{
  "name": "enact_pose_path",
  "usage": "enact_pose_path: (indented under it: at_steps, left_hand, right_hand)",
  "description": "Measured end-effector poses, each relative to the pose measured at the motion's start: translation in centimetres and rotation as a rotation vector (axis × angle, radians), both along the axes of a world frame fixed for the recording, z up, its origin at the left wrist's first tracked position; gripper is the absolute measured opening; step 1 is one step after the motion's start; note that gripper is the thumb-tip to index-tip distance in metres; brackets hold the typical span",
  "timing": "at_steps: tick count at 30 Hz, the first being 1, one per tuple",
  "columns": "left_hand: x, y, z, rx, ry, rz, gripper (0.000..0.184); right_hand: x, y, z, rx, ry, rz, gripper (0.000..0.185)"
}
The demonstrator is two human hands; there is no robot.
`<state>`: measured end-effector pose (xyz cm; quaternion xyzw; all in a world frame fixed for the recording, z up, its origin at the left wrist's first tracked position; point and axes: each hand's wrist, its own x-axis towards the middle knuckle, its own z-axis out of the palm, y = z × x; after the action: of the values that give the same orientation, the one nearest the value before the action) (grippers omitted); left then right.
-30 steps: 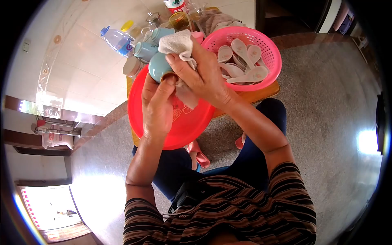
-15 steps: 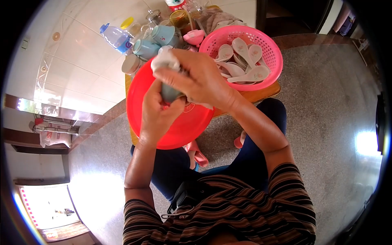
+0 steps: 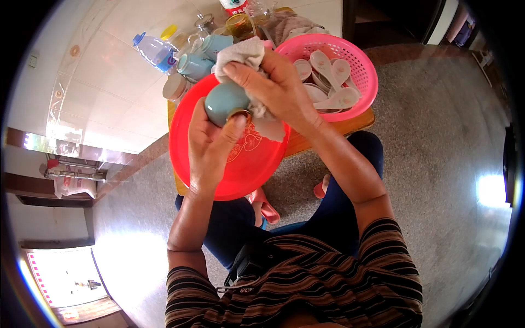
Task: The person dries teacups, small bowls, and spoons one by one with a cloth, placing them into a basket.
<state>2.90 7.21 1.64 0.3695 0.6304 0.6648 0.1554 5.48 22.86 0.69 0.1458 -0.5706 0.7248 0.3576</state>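
My left hand is closed round a rounded, glossy blue-green ceramic vessel, its thumb on the brownish rim at the lower end. Whether it is a cup or a small jar I cannot tell. A greyish-white cloth is bunched in my right hand, with part of it hanging beside the vessel. Both hands are above a red plastic basin, which has a gold pattern on its bottom. The right-hand fingers behind the cloth are partly hidden.
A pink basket with several white spoons stands at the right of the wooden table. Light-blue cups, a clear bottle, glass jars and a bundled towel crowd the back, near the tiled wall.
My right hand and the cloth have moved up and right, off the vessel's side. More of the vessel now shows, tilted in my left hand.
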Motion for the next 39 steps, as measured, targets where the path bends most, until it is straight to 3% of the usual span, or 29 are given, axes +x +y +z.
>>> enact_pose_path:
  at_steps: [4,6,10,12,13,15,16,21,23,24,26,30,36,38,39]
  left_hand:
    - [-0.1,-0.1,0.5,0.039,-0.035,-0.026,0.035]
    - [-0.6,-0.1,0.1,0.065,0.064,0.08,0.049]
    - [-1.0,-0.3,-0.1,-0.057,0.079,0.15,0.054]
    - [-1.1,-0.7,-0.3,0.026,-0.138,0.057,0.055]
    - [-1.3,-0.9,-0.4,0.053,-0.212,0.027,0.055]
    - [-1.9,-1.6,-0.4,0.275,-0.584,-0.36,0.052]
    - [-2.1,-1.3,-1.6,0.387,-0.687,-0.051,0.055]
    - [-2.4,-1.1,-1.6,0.359,-0.66,-0.025,0.062]
    - [-2.8,-1.1,-1.8,0.382,-0.642,-0.016,0.061]
    - [-3.4,-1.3,-1.5,0.458,-0.724,-0.285,0.047]
    - [-3.2,-1.3,-1.2,0.392,-0.71,-0.256,0.049]
    - [-3.0,-1.3,-0.3,0.277,-0.645,-0.181,0.055]
    - [-4.0,-0.7,-2.2,0.24,-0.537,0.063,0.054]
    - [-3.9,-0.6,-0.9,0.13,-0.492,0.151,0.044]
    - [-6.3,-1.0,-1.4,0.101,-0.36,0.186,0.044]
  right_hand:
    - [0.2,-0.1,0.2,-0.079,-0.115,0.141,0.02]
    - [-0.1,-1.0,0.1,-0.096,-0.092,0.116,0.019]
    - [1.1,-1.3,0.7,-0.115,-0.184,0.087,0.019]
    - [0.5,-1.9,-0.3,0.199,-0.134,-0.294,0.019]
    - [0.6,-1.9,-0.4,0.197,-0.135,-0.295,0.019]
    - [0.8,-2.2,-0.5,0.52,0.167,-0.514,0.029]
    - [0.7,-3.0,-0.6,0.528,0.203,-0.491,0.029]
    - [1.0,-3.0,-0.4,0.326,-0.046,-0.184,0.022]
    - [0.5,-2.4,-0.5,0.561,-0.007,-0.266,0.022]
    - [0.2,-2.2,-0.5,0.563,-0.005,-0.264,0.022]
    - [-0.2,-2.1,-0.9,0.737,0.194,-0.503,0.019]
    - [0.5,-2.0,-0.7,0.853,0.054,-0.592,0.018]
    - [1.2,-2.3,-0.1,0.725,-0.092,-0.15,0.02]
    - [2.3,0.0,2.1,0.439,-0.525,0.155,0.022]
    - [3.8,1.2,4.2,0.372,-0.542,0.093,0.024]
